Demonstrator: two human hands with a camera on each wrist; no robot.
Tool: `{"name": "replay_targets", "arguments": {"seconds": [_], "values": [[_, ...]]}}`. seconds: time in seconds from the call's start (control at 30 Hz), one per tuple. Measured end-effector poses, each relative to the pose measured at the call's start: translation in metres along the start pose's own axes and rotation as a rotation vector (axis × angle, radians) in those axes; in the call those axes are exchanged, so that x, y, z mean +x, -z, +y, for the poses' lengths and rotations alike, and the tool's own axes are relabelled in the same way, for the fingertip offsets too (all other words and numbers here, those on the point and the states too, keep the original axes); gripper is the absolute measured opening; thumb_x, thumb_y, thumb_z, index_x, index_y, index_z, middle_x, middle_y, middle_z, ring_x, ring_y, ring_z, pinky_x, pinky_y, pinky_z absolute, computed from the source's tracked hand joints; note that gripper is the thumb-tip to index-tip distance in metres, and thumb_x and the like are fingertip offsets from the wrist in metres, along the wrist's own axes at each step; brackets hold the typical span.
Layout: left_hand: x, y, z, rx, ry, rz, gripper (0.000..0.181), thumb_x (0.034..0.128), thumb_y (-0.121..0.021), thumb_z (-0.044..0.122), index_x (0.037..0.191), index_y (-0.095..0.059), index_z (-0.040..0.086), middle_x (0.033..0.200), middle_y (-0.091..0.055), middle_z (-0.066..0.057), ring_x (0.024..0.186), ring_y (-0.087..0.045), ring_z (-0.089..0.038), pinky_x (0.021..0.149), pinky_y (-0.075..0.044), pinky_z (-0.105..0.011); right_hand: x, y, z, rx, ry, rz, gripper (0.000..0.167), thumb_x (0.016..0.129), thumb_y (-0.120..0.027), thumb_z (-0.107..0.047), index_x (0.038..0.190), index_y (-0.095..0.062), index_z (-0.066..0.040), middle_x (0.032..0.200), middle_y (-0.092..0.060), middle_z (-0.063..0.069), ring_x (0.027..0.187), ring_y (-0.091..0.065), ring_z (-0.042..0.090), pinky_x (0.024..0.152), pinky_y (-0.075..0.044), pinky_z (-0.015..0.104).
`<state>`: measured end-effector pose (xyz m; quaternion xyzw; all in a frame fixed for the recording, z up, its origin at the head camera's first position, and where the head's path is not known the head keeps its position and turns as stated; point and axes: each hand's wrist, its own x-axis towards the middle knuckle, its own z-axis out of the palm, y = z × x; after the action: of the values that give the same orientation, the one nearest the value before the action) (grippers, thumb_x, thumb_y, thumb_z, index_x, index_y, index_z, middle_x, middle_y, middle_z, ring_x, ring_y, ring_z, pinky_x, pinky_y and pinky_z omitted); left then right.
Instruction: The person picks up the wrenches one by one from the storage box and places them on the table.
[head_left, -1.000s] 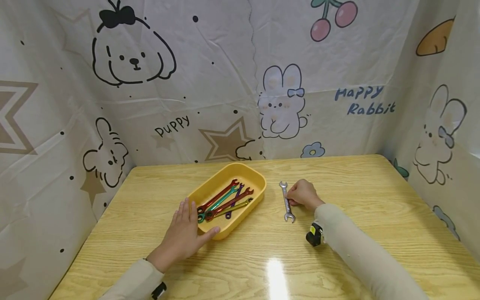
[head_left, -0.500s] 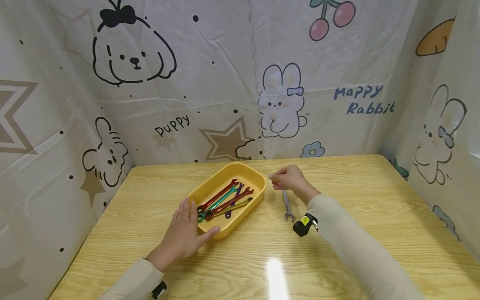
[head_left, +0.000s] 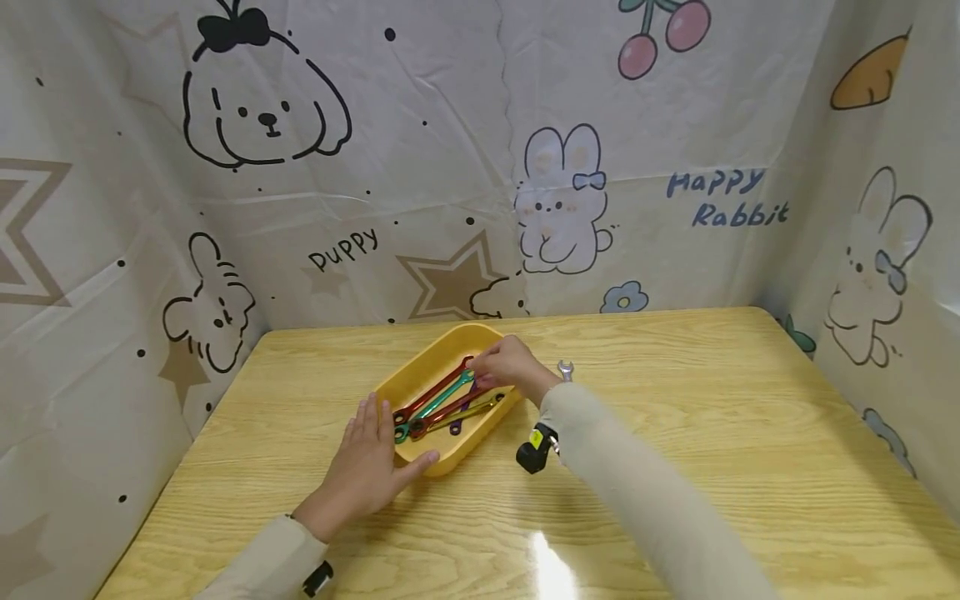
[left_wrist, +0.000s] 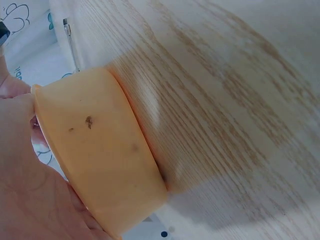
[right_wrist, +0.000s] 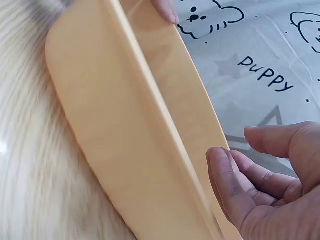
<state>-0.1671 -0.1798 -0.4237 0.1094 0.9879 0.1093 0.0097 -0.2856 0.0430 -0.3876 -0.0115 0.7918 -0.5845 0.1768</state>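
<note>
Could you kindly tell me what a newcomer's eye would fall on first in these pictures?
Probably the yellow tray of bright wrenches on the table, with the left hand at its near-left end and the right hand over its far-right corner. Next might come the cartoon-printed curtain behind, then the silver wrench partly hidden by the right sleeve.

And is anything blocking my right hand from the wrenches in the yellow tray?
Nothing visible is. Your right hand is over the yellow tray, fingertips by the far ends of the combination wrenches; contact isn't clear. Your left hand is at the tray's opposite end.
</note>
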Motion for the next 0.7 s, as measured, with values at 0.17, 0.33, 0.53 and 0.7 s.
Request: {"name": "replay_targets", "arguments": {"seconds": [0.17, 0.33, 0.53, 0.7], "values": [[0.0, 0.0, -0.001, 0.001, 0.0, -0.006, 0.116, 0.0827, -0.031, 0.082, 0.147, -0.015, -0.013, 0.154, -0.001, -0.033, 0.143, -0.002, -0.046, 0.113, -0.013, -0.059, 0.005, -0.016, 0.003, 0.012, -0.025, 0.013, 0.023, 0.088, -0.069, -0.007, 0.102, -0.068, 0.011, 0.098, -0.068, 0.02, 0.073, -0.069, 0.02, 0.075, -0.057, 0.032], [0.001, 0.001, 0.0, 0.002, -0.008, 0.004, 0.116, 0.0829, -0.032, 0.082, 0.147, -0.017, -0.013, 0.154, -0.003, -0.033, 0.143, -0.003, -0.046, 0.113, -0.013, -0.059, 0.004, -0.026, 0.002, -0.144, -0.049, 0.069, 0.019, 0.088, -0.067, -0.008, 0.092, -0.066, 0.011, 0.079, -0.069, 0.018, 0.074, -0.071, 0.031, 0.072, -0.058, 0.037], [0.001, 0.0, -0.001, -0.006, -0.016, 0.024, 0.114, 0.0837, -0.035, 0.08, 0.146, -0.017, -0.014, 0.154, -0.003, -0.033, 0.143, -0.003, -0.046, 0.114, -0.013, -0.058, 0.003, -0.034, 0.004, -0.474, 0.017, 0.186, 0.018, 0.083, -0.069, -0.01, 0.07, -0.058, -0.004, 0.05, -0.054, 0.001, 0.06, -0.069, 0.027, 0.049, -0.047, 0.022], [0.001, -0.002, -0.001, 0.0, -0.019, 0.034, 0.114, 0.0836, -0.034, 0.081, 0.146, -0.018, -0.014, 0.154, -0.003, -0.033, 0.143, -0.003, -0.046, 0.114, -0.014, -0.058, 0.002, -0.037, 0.005, -0.511, 0.032, 0.2, 0.021, 0.08, -0.07, -0.008, 0.064, -0.057, -0.006, 0.05, -0.052, 0.0, 0.046, -0.059, 0.016, 0.046, -0.041, 0.02]]}}
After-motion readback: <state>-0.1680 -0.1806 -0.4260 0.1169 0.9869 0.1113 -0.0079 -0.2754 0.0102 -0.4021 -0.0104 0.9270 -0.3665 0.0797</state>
